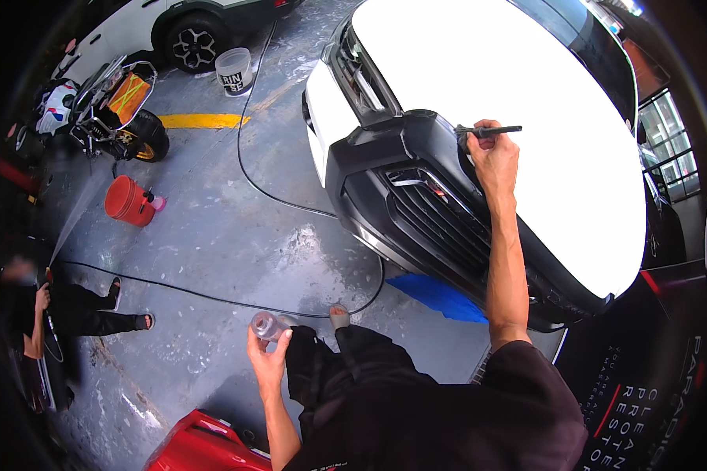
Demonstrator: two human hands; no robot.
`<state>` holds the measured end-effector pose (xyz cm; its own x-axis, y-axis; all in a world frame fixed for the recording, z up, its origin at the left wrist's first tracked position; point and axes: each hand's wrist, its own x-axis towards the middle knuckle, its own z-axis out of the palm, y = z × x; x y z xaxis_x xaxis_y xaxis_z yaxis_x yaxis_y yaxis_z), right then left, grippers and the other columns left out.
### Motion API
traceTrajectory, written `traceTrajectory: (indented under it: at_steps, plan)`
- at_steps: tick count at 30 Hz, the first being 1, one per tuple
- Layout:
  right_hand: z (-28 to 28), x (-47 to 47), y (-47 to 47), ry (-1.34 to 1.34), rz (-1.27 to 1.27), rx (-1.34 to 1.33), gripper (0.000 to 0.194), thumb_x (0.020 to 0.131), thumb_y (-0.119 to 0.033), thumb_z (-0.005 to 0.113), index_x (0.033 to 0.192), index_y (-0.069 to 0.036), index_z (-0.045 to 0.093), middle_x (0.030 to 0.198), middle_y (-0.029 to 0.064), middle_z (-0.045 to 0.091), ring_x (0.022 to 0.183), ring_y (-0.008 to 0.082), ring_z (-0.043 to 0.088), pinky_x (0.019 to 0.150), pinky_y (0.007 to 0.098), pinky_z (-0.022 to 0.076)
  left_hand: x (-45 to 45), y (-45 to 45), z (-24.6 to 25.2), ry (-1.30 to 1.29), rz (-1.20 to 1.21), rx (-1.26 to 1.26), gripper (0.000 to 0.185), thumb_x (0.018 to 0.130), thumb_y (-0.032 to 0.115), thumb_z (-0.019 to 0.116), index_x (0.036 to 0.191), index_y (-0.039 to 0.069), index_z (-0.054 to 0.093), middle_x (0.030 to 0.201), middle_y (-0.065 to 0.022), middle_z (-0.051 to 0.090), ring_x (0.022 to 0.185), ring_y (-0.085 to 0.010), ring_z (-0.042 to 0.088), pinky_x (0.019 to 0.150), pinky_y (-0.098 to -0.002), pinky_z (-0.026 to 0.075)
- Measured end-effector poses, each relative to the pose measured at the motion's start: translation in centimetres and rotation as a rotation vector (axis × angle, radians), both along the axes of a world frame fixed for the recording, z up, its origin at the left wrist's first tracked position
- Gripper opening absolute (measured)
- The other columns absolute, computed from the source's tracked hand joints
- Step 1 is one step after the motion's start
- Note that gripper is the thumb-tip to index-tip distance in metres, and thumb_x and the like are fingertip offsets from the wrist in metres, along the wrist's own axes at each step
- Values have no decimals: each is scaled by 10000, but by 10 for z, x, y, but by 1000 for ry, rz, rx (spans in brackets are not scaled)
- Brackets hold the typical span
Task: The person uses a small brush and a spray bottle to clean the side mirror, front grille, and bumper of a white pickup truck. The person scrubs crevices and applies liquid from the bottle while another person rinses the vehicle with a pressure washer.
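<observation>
My right hand [495, 154] grips a black detailing brush [495, 130] by its handle. The dark bristles meet the black plastic trim [427, 132] at the front edge of a white car's hood [506, 70]. Below the brush lies the car's dark slatted grille [436, 206]. Lower down, well apart from the car, my left hand [269, 359] holds a clear, open-necked bottle [267, 325] between thumb and fingers. How much liquid the bottle contains I cannot tell.
A black hose [253, 188] loops across the wet grey floor. To the left stand a red bucket [128, 200], a motorcycle [112, 112] and a person [41, 318] spraying water. A clear bucket [234, 70] is near another white car [129, 29]. Red bodywork [206, 444] sits behind me; blue sheeting [436, 297] lies under the bumper.
</observation>
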<state>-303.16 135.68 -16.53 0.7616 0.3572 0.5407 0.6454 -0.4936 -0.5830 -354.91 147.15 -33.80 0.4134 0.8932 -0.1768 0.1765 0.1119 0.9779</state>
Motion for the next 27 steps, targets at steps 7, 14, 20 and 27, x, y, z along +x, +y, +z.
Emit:
traceTrajectory:
  at_steps: [7,14,20,27]
  plan:
    - [3,-8,94,-90,-7,-187,216,956,-98,808,1157,-29,769,920,118,800,844,204,782,763,350,600,3,109,-15,-26,-141,-67,447,907,43,883,1286,1,652,1200,-69,676,1081,-176,674,958,-361,579]
    - [-75,-72,146,-236,2,-273,209,872,-11,790,1080,-30,787,1158,160,752,1049,388,755,907,444,604,-21,217,-10,9,-210,-94,428,890,46,901,1241,4,658,1140,-44,659,1032,-162,662,935,-343,570]
    - [-174,-58,208,-193,-30,-278,276,872,-22,784,1145,-31,747,996,194,717,966,421,720,868,500,573,-31,290,-28,90,-348,-131,508,908,32,884,1349,5,635,1245,-91,694,1144,-191,681,1012,-360,565]
    - [-195,-62,270,-12,-404,-47,224,878,-98,841,1032,45,762,908,197,756,785,316,764,739,394,587,16,350,-28,71,-375,-143,420,881,27,907,1224,11,666,1125,-41,659,1009,-148,666,907,-330,570]
